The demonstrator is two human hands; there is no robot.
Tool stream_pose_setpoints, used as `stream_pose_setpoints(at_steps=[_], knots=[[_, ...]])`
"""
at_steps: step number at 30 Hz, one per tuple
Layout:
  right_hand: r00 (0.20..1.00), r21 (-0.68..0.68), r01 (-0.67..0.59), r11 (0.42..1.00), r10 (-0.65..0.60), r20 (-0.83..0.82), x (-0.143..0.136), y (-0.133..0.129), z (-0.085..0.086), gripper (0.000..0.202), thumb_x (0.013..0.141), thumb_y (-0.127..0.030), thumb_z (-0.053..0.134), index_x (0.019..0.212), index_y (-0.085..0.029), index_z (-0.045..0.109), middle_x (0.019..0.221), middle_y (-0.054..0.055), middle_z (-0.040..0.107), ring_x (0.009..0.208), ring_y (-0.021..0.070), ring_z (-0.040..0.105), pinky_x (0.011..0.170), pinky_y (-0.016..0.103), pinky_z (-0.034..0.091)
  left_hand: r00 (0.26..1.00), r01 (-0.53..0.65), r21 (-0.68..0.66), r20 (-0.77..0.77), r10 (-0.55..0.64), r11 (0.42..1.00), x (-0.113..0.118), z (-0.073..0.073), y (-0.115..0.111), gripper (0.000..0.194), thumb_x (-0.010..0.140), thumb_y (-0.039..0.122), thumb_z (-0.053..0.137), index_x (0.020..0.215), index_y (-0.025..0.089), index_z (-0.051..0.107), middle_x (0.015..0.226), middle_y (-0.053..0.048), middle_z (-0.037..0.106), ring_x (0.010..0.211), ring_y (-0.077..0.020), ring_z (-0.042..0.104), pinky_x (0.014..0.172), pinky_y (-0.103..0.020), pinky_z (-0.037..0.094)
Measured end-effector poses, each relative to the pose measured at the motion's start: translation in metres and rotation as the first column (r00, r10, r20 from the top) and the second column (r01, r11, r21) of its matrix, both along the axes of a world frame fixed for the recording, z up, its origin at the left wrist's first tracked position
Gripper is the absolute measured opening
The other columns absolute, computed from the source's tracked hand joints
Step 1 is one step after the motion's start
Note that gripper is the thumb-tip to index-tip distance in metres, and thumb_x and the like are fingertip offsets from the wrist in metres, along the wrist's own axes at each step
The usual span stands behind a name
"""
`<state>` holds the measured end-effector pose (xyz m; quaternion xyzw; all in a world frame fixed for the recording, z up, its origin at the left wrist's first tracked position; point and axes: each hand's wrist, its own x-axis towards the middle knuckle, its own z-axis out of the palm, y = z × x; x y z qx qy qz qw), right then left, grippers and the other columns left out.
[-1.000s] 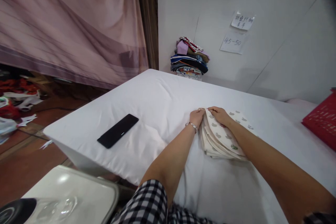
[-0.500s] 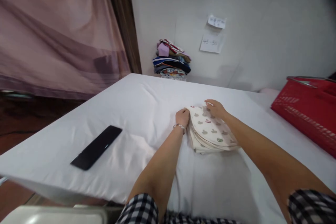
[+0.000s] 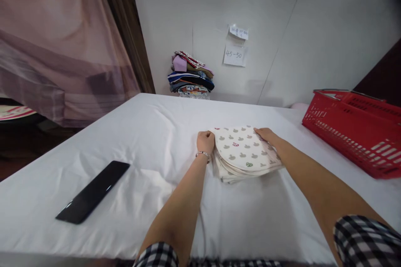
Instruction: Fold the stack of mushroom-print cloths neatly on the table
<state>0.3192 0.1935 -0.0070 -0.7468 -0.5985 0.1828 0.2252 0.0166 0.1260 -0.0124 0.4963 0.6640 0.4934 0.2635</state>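
A folded cream cloth (image 3: 242, 150) with grey, red and green mushroom-like prints lies in several layers on the white-covered table. My left hand (image 3: 206, 142) is closed on its left far corner, with a bracelet at the wrist. At the far right corner, my right hand (image 3: 265, 134) pinches the cloth's edge between thumb and fingers. The near side of the cloth shows rounded, stacked layers. Some of my right fingers are hidden behind the fabric.
A black flat slab (image 3: 94, 192) lies on the left of the white sheet (image 3: 175, 125). To the right stands a red plastic basket (image 3: 354, 129). A pile of folded clothes (image 3: 191, 76) sits against the wall, with paper notes (image 3: 234, 55) taped beside it.
My right hand has moved from the top of the cloth to its far right corner and grips it there. The cloth's upper layer looks spread wider. The camera view has shifted right.
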Motion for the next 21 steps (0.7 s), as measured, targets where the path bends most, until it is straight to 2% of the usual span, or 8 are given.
stream_pose_setpoints(at_steps=[8,13,16,19,21], knots=[[0.997,0.054,-0.043,0.998,0.039,0.074,-0.002,-0.003,-0.008,0.032,0.078,-0.043,0.052,0.076,-0.016,0.069,0.077,0.01,0.069,0.077,0.0244,0.063,0.07,0.032,0.045,0.98,-0.061,0.123,-0.179,0.083,0.991,-0.004,0.004,0.002,0.015,0.076,0.02,0.048,0.065,0.018,0.058,0.096,-0.008,0.06,0.091,-0.0178,0.054,0.085,-0.028,0.04],[0.993,0.034,-0.046,0.998,0.042,0.109,-0.003,-0.007,-0.004,0.033,0.079,-0.042,0.051,0.079,-0.015,0.069,0.078,0.011,0.069,0.077,0.0251,0.063,0.07,0.033,0.045,0.991,-0.037,-0.025,-0.128,0.033,0.999,-0.005,0.007,-0.001,0.021,0.081,0.025,0.044,0.065,0.019,0.056,0.08,-0.006,0.061,0.074,-0.0161,0.054,0.07,-0.027,0.04],[0.99,0.031,-0.042,0.999,0.037,0.135,-0.005,-0.011,0.003,0.035,0.08,-0.041,0.049,0.086,-0.013,0.07,0.086,0.014,0.069,0.08,0.0259,0.062,0.071,0.034,0.044,0.997,0.001,-0.058,-0.079,-0.005,0.998,-0.007,0.006,-0.002,0.023,0.081,0.027,0.046,0.062,0.018,0.056,0.075,-0.005,0.061,0.07,-0.015,0.054,0.067,-0.026,0.039],[0.98,0.16,-0.078,0.984,0.046,0.193,-0.018,-0.024,0.015,0.032,0.081,-0.034,0.046,0.093,-0.014,0.068,0.1,0.014,0.067,0.091,0.0264,0.059,0.078,0.035,0.042,0.997,0.002,-0.047,-0.075,-0.006,0.999,-0.008,0.004,0.0,0.021,0.078,0.025,0.049,0.063,0.017,0.06,0.088,-0.007,0.062,0.076,-0.0145,0.055,0.07,-0.025,0.04],[0.979,0.268,-0.142,0.953,0.095,0.18,-0.036,-0.042,0.024,0.031,0.082,-0.032,0.043,0.094,-0.017,0.068,0.099,0.01,0.067,0.091,0.0241,0.059,0.079,0.033,0.042,0.996,-0.018,-0.032,-0.09,0.016,0.999,-0.008,0.004,0.0,0.018,0.076,0.025,0.051,0.067,0.017,0.064,0.099,-0.008,0.061,0.081,-0.015,0.056,0.073,-0.025,0.04]])
